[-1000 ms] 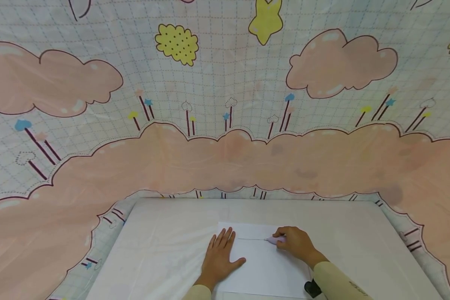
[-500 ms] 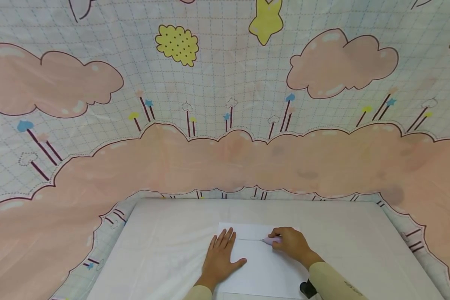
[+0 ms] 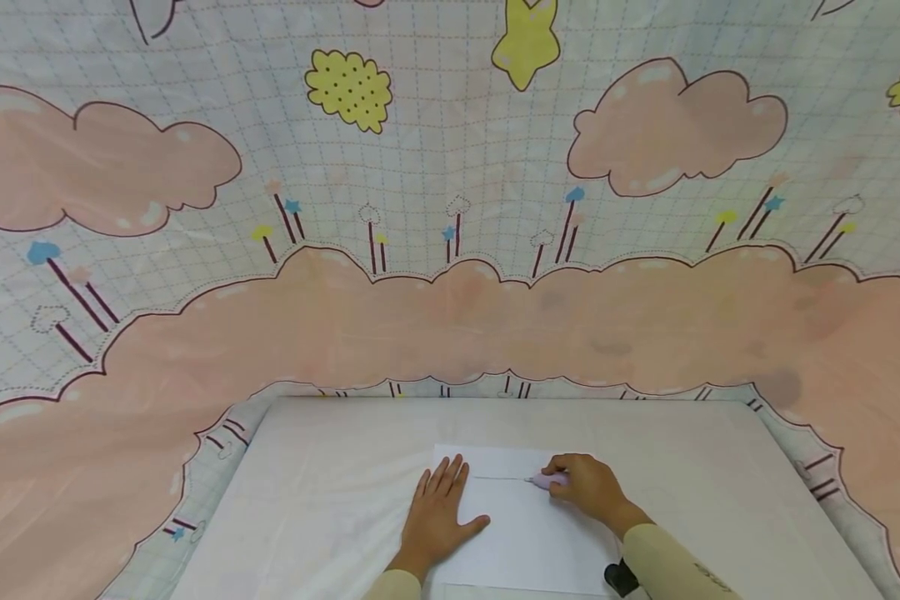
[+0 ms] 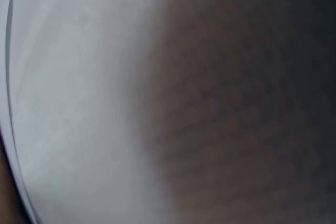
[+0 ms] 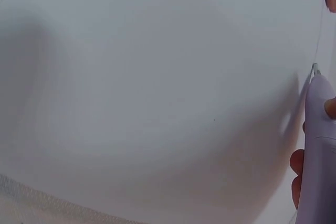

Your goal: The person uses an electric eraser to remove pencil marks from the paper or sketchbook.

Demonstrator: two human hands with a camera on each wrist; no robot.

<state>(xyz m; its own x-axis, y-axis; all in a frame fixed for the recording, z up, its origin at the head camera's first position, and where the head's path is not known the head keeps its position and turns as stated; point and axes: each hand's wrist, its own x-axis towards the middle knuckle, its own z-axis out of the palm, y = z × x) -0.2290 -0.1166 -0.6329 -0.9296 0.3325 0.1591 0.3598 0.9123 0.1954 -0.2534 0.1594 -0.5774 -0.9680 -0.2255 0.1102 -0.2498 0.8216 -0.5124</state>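
A white sheet of paper point(image 3: 532, 554) lies on the white-covered table. My left hand point(image 3: 437, 521) rests flat on the paper's left side, fingers spread and thumb out to the right. On the right, my right hand point(image 3: 588, 486) grips a thick lilac pen-shaped tool point(image 3: 550, 481), its tip pointing left. In the right wrist view the tool point(image 5: 317, 150) has a narrow metal tip point(image 5: 315, 68) touching the paper. A thin dark line point(image 3: 498, 478) runs between the left fingers and the tip; drawn or cut, I cannot tell. The left wrist view is mostly dark and blurred.
The white table covering point(image 3: 330, 483) extends around the paper. Along the paper's front edge shows a pale strip point(image 3: 510, 593). A black object point(image 3: 621, 577) sits at the right sleeve. Behind the table hangs a patterned cloth point(image 3: 450, 325) with clouds and stars.
The right hand and lilac tool slid slightly left along the line, then back right. The left hand has stayed in place on the paper.
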